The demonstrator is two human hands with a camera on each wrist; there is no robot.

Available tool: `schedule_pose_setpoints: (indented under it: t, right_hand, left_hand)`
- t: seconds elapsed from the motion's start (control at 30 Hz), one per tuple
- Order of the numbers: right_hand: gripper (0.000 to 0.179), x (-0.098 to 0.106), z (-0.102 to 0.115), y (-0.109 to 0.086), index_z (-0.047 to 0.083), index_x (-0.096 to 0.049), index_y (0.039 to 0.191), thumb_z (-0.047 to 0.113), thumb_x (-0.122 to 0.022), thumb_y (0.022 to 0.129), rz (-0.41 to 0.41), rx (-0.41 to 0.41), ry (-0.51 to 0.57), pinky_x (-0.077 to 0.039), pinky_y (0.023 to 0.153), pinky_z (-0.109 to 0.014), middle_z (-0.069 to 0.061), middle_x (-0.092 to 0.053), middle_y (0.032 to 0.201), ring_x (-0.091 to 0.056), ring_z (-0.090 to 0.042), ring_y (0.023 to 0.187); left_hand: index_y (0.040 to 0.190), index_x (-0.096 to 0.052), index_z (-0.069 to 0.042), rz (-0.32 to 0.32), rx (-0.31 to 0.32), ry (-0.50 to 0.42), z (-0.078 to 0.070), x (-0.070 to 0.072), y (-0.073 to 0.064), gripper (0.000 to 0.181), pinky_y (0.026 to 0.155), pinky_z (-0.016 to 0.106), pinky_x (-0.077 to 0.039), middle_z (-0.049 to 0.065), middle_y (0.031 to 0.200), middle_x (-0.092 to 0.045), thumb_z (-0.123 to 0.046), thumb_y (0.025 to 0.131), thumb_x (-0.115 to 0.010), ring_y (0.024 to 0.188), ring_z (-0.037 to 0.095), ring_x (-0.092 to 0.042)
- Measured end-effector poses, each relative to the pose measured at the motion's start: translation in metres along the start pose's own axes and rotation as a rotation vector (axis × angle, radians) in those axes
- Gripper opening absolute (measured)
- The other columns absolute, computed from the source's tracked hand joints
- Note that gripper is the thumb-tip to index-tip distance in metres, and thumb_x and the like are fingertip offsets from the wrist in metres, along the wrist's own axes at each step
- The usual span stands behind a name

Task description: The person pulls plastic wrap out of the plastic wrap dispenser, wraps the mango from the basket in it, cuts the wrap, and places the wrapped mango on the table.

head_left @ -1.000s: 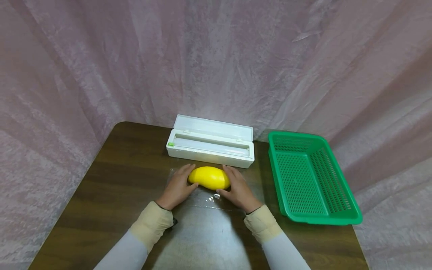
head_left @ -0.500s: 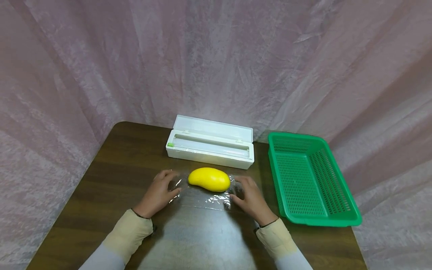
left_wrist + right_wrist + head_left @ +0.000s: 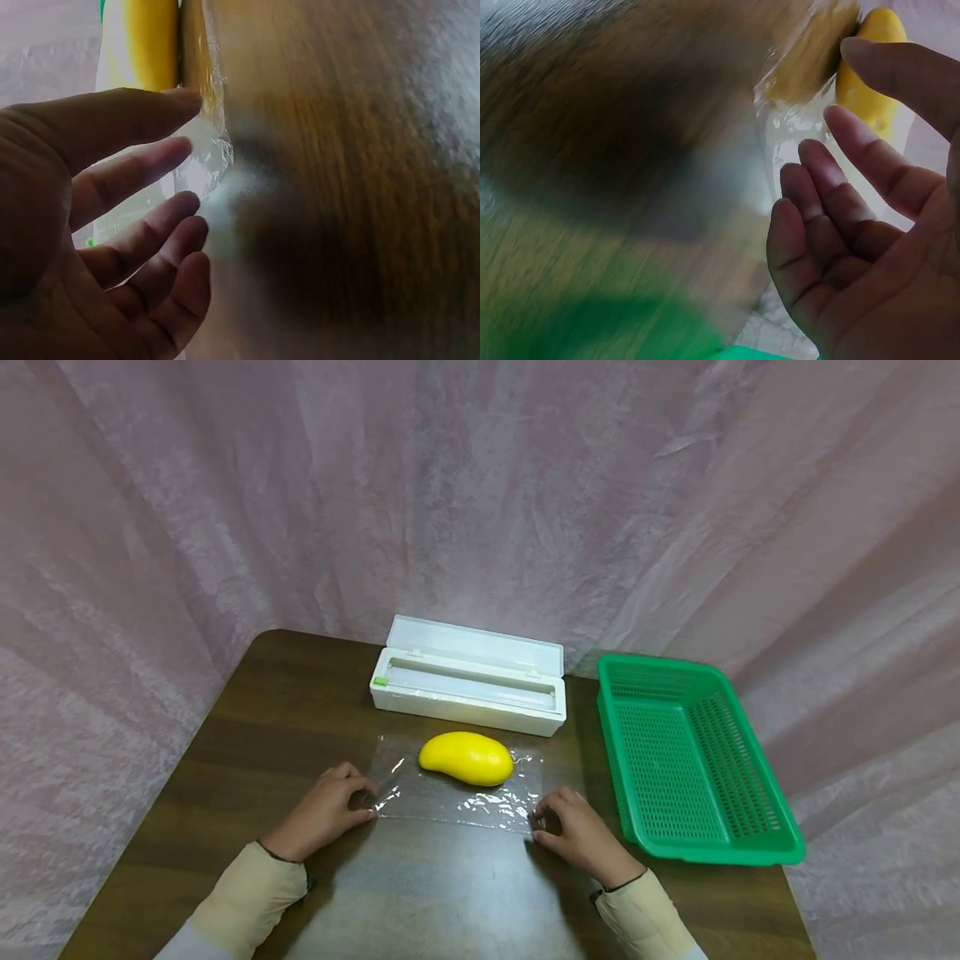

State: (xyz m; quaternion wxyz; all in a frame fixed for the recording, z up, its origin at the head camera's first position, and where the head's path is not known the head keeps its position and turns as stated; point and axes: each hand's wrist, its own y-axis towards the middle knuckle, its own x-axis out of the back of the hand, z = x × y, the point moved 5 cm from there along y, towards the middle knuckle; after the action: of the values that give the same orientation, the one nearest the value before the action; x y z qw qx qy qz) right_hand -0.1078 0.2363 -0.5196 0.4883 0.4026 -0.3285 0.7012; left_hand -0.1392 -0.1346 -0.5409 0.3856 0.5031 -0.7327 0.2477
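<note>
A yellow mango [image 3: 466, 758] lies on a sheet of clear plastic wrap [image 3: 438, 802] spread over the table. My left hand [image 3: 326, 806] is at the sheet's near left corner. In the left wrist view its thumb and fingers [image 3: 142, 232] are loosely bent and apart, with the wrap's edge just beyond the tips. By the near right corner is my right hand [image 3: 581, 833]. The right wrist view shows a gap between that thumb and forefinger, the fingers [image 3: 836, 184] relaxed beside the wrap and the mango [image 3: 877, 75] behind them.
Behind the mango stands a white wrap dispenser box [image 3: 465, 712], its lid raised and a roll inside. A green plastic basket [image 3: 720, 850] is on the right. The wooden table [image 3: 247, 727] backs onto a pink curtain [image 3: 480, 510].
Both hands have let go of the mango's ends, moved apart and come back toward the sheet's near corners. The mango stays on the wrap; box and basket have not moved.
</note>
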Motion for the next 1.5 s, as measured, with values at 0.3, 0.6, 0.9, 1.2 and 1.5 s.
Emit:
schedule_pose_setpoints:
  t: [0.3, 0.6, 0.9, 1.2, 1.5]
  right_hand:
    - [0.023, -0.006, -0.009, -0.004, 0.010, -0.068, 0.094, 0.015, -0.085, 0.079, 0.001, 0.083, -0.024, -0.051, 0.082, -0.033, -0.002, -0.060, 0.094, -0.056, -0.017, 0.089]
    - [0.020, -0.009, -0.007, -0.001, 0.012, -0.065, 0.087, 0.006, -0.083, 0.079, -0.082, 0.193, -0.076, -0.049, 0.070, -0.026, 0.002, -0.058, 0.084, -0.055, -0.012, 0.077]
    - [0.022, -0.008, -0.008, 0.000, 0.015, -0.062, 0.078, 0.005, -0.081, 0.081, -0.089, 0.193, -0.111, -0.046, 0.066, -0.023, 0.006, -0.053, 0.080, -0.049, -0.007, 0.075]
    - [0.015, -0.007, -0.009, -0.001, 0.013, -0.063, 0.082, 0.005, -0.076, 0.085, -0.076, 0.181, -0.092, -0.048, 0.066, -0.023, 0.005, -0.057, 0.081, -0.052, -0.008, 0.075]
    - [0.015, -0.008, -0.013, 0.002, 0.015, -0.058, 0.085, 0.007, -0.070, 0.091, -0.039, 0.041, 0.005, -0.043, 0.062, -0.020, 0.006, -0.055, 0.077, -0.047, -0.002, 0.069]
  left_hand:
    - [0.094, -0.074, -0.015, 0.016, 0.001, 0.034, 0.003, -0.005, -0.001, 0.017, 0.080, 0.036, -0.047, -0.002, 0.095, -0.056, -0.012, 0.081, -0.084, 0.089, 0.015, -0.054]
    - [0.088, -0.075, -0.013, -0.032, -0.018, 0.086, 0.001, -0.005, 0.002, 0.013, 0.079, 0.036, -0.049, -0.003, 0.090, -0.059, -0.007, 0.081, -0.082, 0.086, 0.014, -0.057]
    - [0.082, -0.072, -0.016, -0.076, -0.043, 0.130, 0.002, -0.009, 0.001, 0.012, 0.071, 0.029, -0.046, -0.006, 0.086, -0.056, -0.008, 0.083, -0.082, 0.080, 0.010, -0.052]
    - [0.083, -0.068, -0.014, -0.072, -0.017, 0.098, 0.003, -0.009, 0.000, 0.012, 0.071, 0.029, -0.046, -0.004, 0.088, -0.057, -0.006, 0.089, -0.075, 0.083, 0.012, -0.052]
    - [0.089, -0.066, -0.012, -0.023, 0.032, 0.024, 0.006, -0.008, 0.000, 0.008, 0.068, 0.026, -0.046, -0.003, 0.089, -0.056, -0.007, 0.095, -0.068, 0.078, 0.008, -0.052]
